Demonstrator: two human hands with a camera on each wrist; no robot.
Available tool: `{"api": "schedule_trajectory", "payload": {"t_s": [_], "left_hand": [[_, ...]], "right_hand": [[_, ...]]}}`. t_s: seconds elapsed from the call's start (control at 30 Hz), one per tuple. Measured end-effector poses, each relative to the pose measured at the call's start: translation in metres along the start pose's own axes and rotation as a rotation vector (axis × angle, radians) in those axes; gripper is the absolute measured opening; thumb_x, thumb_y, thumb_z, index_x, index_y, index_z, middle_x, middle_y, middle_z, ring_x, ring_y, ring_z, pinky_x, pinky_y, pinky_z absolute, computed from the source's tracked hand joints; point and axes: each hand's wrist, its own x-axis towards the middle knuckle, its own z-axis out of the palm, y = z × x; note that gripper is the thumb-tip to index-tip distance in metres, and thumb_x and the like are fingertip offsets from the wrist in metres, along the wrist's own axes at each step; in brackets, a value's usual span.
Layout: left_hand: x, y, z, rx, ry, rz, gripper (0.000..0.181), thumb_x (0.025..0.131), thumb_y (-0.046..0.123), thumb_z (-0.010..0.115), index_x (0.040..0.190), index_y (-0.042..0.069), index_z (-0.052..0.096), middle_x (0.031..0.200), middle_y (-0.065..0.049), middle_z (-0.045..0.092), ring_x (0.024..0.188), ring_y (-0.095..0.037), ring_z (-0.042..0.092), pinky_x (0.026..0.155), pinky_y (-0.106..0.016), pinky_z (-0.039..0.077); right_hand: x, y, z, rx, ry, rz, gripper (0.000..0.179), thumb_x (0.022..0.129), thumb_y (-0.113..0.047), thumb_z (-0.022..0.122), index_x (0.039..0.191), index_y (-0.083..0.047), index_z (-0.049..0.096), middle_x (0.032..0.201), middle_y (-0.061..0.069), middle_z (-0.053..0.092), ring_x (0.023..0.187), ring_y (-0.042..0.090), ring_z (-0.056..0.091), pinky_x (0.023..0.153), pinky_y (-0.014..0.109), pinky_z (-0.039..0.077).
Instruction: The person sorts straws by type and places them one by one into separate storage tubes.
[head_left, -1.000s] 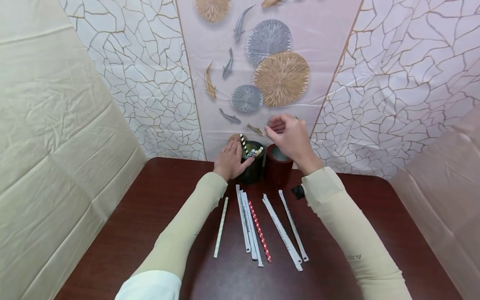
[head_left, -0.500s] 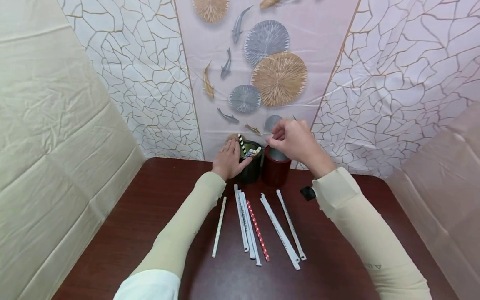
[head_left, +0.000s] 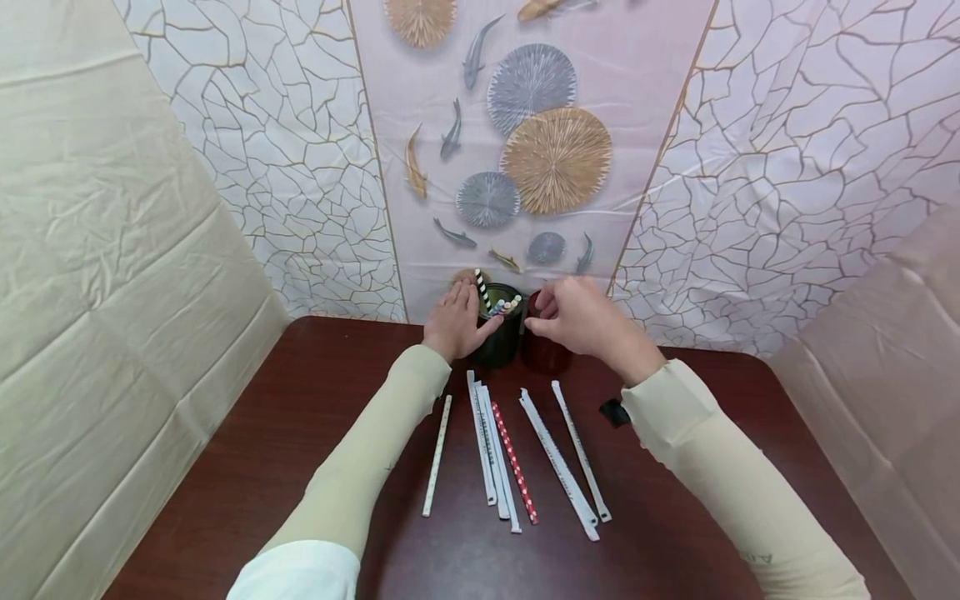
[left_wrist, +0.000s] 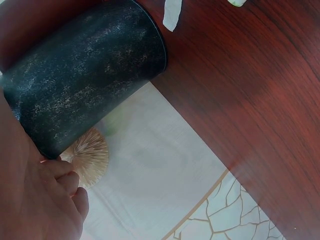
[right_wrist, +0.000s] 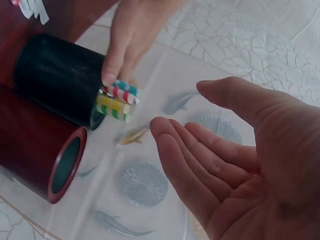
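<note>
A dark cup [head_left: 497, 346] stands at the back of the table, with several paper straws [head_left: 504, 306] poking from its mouth. My left hand [head_left: 454, 323] rests against its left side near the rim, thumb towards the front. In the right wrist view, the left thumb touches the rim beside the straws. Touching or close to the dark cup's right is a dark red cup [right_wrist: 40, 145], its visible inside showing no straw. My right hand [head_left: 581, 321] hovers over the red cup's mouth with loosely bent fingers [right_wrist: 200, 165]; nothing lies between thumb and fingers.
On the table [head_left: 315, 433] lie a pale straw [head_left: 437, 454], a red dotted straw [head_left: 514, 462] and several paper-wrapped straws [head_left: 558, 462]. A patterned cloth wall [head_left: 300, 167] rises right behind the cups, and plain cloth [head_left: 112, 333] borders the left side.
My right hand has come down and now covers much of the red cup's mouth. My left hand has stayed at the dark cup. The straws on the table lie as before.
</note>
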Motion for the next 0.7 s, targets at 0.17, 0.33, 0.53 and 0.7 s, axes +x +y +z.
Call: {"api": "schedule_trajectory", "payload": {"t_s": [0.17,0.33,0.53,0.7], "left_hand": [[0.0,0.0,0.0,-0.004,-0.002,-0.002,0.092,0.108,0.071,0.016,0.17,0.002,0.011,0.179,-0.015,0.008,0.167,-0.028,0.009,0.136,-0.04,0.015],[-0.002,0.0,-0.001,-0.008,-0.007,-0.01,0.092,0.108,0.071,0.016,0.17,0.004,0.009,0.179,-0.014,0.006,0.168,-0.027,0.007,0.136,-0.039,0.015],[-0.001,0.0,0.001,0.003,-0.002,-0.012,0.093,0.108,0.072,0.015,0.17,0.004,0.009,0.18,-0.013,0.005,0.168,-0.026,0.007,0.136,-0.039,0.015],[-0.001,-0.001,0.002,-0.005,0.018,-0.009,0.093,0.108,0.072,0.018,0.17,0.003,0.012,0.179,-0.014,0.007,0.168,-0.026,0.009,0.136,-0.04,0.016]], "right_hand": [[-0.005,0.001,0.014,-0.017,-0.057,0.013,0.03,0.094,-0.023,0.08,0.105,0.004,0.076,0.1,0.017,0.081,0.093,0.028,0.079,0.086,0.044,0.064],[-0.009,0.006,0.031,0.026,-0.147,0.063,0.031,0.097,-0.024,0.078,0.11,0.003,0.074,0.103,0.017,0.08,0.094,0.026,0.079,0.083,0.043,0.065],[-0.013,0.01,0.055,0.067,-0.227,0.075,0.032,0.097,-0.024,0.078,0.111,0.004,0.074,0.101,0.015,0.08,0.088,0.022,0.077,0.077,0.039,0.065],[-0.013,0.013,0.077,0.092,-0.282,0.086,0.021,0.095,-0.023,0.079,0.096,-0.002,0.076,0.087,0.009,0.078,0.072,0.016,0.072,0.066,0.032,0.06]]}}
